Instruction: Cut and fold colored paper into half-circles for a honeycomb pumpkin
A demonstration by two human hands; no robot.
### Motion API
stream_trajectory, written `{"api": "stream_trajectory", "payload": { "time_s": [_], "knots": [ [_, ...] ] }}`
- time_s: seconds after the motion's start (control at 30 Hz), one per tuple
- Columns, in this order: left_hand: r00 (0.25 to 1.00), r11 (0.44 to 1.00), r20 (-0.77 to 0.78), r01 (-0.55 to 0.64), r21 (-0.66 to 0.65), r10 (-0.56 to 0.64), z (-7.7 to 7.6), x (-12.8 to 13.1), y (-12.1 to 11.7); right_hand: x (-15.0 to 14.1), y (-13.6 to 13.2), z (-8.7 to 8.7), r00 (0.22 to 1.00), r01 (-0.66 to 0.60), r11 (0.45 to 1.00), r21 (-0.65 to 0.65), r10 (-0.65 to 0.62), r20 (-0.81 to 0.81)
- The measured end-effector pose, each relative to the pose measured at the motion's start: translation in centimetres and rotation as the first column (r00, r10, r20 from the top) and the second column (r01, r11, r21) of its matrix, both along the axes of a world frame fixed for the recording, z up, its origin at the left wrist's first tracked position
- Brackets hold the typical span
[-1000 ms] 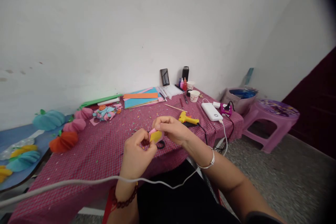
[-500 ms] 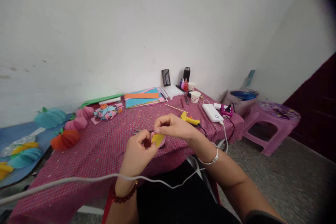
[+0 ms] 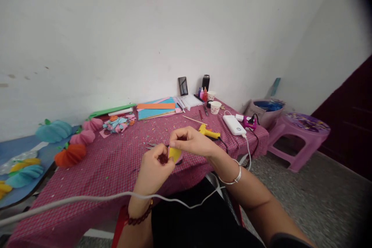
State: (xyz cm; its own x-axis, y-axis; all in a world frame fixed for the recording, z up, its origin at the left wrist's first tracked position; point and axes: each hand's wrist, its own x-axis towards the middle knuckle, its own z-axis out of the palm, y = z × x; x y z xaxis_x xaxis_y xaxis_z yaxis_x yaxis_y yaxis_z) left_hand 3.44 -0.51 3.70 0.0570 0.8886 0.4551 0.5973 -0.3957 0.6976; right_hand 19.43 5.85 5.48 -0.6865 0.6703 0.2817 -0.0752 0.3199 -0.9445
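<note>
Below the frame's centre, my left hand [image 3: 154, 168] and my right hand [image 3: 192, 142], both narrowly curled, together pinch some yellow-pink paper [image 3: 174, 154].

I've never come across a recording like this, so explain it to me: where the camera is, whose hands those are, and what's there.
There is no machine: a camera worn on a person's head looks forward and down. Their bare left hand and right hand hold a small yellow and pink piece. On the checked tablecloth lie a yellow glue gun, what looks like a white power bank, coloured sheets and paper scraps. Pumpkin shapes sit at the picture's left.
</note>
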Motion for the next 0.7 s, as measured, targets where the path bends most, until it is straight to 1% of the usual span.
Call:
{"api": "stream_trajectory", "payload": {
  "time_s": [0.13,0.2,0.23,0.3,0.37,0.43,0.47,0.5,0.57,0.63,0.7],
  "knots": [
    [0.999,1.000,0.041,0.017,-0.013,-0.017,-0.2,0.0,0.0,-0.1,0.0,0.1,1.000,0.004,1.000,0.011,-0.004,-0.001],
    [0.996,0.999,0.091,0.025,-0.035,-0.022,-0.6,-0.1,0.2,-0.1,0.0,0.1,1.000,0.018,1.000,0.024,-0.018,-0.007],
    [0.990,0.998,0.137,0.036,-0.058,-0.028,-0.9,-0.1,0.3,-0.1,0.0,0.2,1.000,0.026,0.999,0.030,-0.025,-0.014],
    [0.955,0.991,0.295,0.074,-0.112,-0.038,-1.4,-0.3,0.7,-0.1,0.0,0.1,0.998,0.039,0.999,0.027,-0.038,-0.044],
    [0.865,0.980,0.501,0.129,-0.149,-0.037,-1.9,-0.3,1.0,-0.3,-0.1,-0.3,0.994,0.044,0.999,-0.019,-0.046,-0.095],
    [0.735,0.978,0.678,0.156,-0.139,-0.020,-2.3,-0.2,1.2,-0.7,-0.3,-1.1,0.988,0.028,0.994,-0.104,-0.043,-0.146],
    [0.673,0.980,0.740,0.154,-0.123,-0.012,-2.3,-0.1,1.3,-1.0,-0.5,-1.6,0.985,0.021,0.990,-0.141,-0.045,-0.169],
    [0.618,0.984,0.786,0.144,-0.106,-0.006,-2.4,0.0,1.4,-1.3,-0.7,-2.1,0.981,0.022,0.986,-0.166,-0.054,-0.187],
    [0.531,0.992,0.848,0.104,-0.069,0.003,-2.3,0.3,1.5,-2.0,-1.2,-2.9,0.974,0.063,0.982,-0.179,-0.100,-0.205],
    [0.470,0.997,0.883,0.058,-0.041,0.009,-2.2,0.6,1.5,-2.6,-1.6,-3.4,0.962,0.129,0.976,-0.178,-0.167,-0.217],
    [0.432,1.000,0.902,0.014,-0.027,0.018,-2.2,0.8,1.5,-3.2,-1.9,-3.6,0.946,0.197,0.963,-0.184,-0.236,-0.222]
  ]
}}
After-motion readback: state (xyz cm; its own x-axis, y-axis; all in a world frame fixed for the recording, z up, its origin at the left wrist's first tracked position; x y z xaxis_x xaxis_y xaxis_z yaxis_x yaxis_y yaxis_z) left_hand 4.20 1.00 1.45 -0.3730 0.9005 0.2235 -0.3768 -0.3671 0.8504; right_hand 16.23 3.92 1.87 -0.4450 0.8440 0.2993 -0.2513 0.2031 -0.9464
